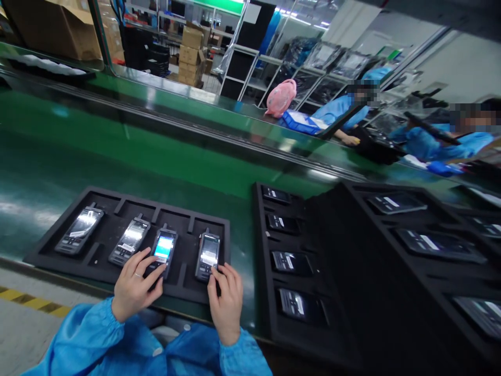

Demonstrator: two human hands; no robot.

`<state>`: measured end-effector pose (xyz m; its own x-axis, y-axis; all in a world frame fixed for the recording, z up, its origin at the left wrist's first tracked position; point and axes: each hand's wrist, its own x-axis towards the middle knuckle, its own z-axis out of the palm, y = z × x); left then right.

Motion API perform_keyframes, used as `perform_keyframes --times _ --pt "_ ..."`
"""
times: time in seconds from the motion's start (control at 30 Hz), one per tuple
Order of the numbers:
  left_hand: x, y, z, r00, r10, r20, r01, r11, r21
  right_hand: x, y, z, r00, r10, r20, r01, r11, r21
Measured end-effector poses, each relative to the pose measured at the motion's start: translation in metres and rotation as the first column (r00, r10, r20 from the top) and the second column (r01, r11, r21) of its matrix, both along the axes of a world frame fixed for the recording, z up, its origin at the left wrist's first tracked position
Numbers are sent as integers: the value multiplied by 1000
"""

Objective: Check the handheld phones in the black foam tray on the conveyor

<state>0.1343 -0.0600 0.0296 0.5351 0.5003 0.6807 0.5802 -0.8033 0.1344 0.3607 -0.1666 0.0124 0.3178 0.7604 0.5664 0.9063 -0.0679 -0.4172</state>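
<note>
A black foam tray (105, 206) lies on the green belt in front of me with several handsets in its slots. My left hand (133, 286) rests on the lower end of the third handset (164, 248), whose screen glows blue, fingers over its keypad. My right hand (226, 297) touches the keypad end of the fourth handset (207, 253), which shows a pale lit screen. The two handsets on the left, one (80, 228) and the other (130, 239), lie untouched. Neither hand lifts anything; both wear blue sleeves.
A second black tray (261, 245) with several handsets stands to the right, and a taller stack of trays (352, 250) beyond it. Green conveyor belt (117, 146) runs across. Two people in blue coats work at the far side (340, 107). Cardboard boxes (191, 52) and racks stand behind.
</note>
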Motion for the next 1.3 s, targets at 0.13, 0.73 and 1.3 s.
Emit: perform_keyframes --times 0.13,0.73,1.3 --pt "1 0 2 1000 -7 4 7 1000 11 -2 -3 -3 1000 1 12 -1 999 40" --pt "0 -3 7 999 38 -30 -40 997 -62 -1 -1 -1 1000 -15 10 15 1000 -3" --pt "0 -1 10 999 30 -44 -32 999 -44 0 3 2 1000 -14 -10 14 1000 -8"
